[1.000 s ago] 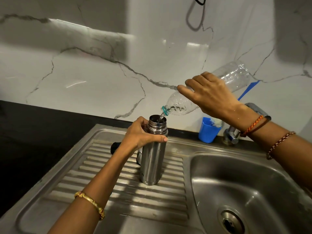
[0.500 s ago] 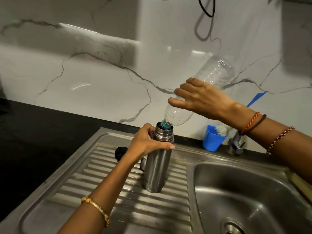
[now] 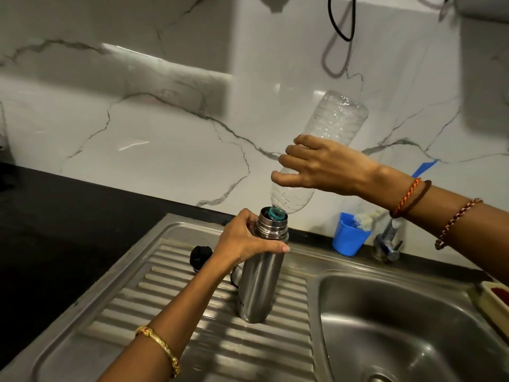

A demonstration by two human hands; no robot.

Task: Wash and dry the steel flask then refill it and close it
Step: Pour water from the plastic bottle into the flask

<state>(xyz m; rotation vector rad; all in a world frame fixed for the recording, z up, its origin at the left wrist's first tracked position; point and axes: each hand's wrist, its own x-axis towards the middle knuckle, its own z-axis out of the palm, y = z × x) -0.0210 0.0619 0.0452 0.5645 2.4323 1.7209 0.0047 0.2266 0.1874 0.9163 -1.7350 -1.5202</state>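
Stainless steel sink (image 3: 399, 326) with ribbed drainboard (image 3: 170, 296) set in a black counter (image 3: 55, 216); marble-pattern backsplash (image 3: 137, 119) behind. Steel flask (image 3: 260, 282) stands upright on the drainboard, mouth open. Clear plastic bottle (image 3: 325, 150) tipped steeply, base high, its teal neck inside the flask mouth. Right hand (image 3: 325, 166) holds the bottle at mid-body, fingers wrapped over it. Left hand (image 3: 245, 241) grips the flask just below the neck, thumb across the front. Blue cup (image 3: 348, 238) near the tap (image 3: 388, 241) at the back rim. Black cap (image 3: 201, 256) lies on the drainboard left of the flask.
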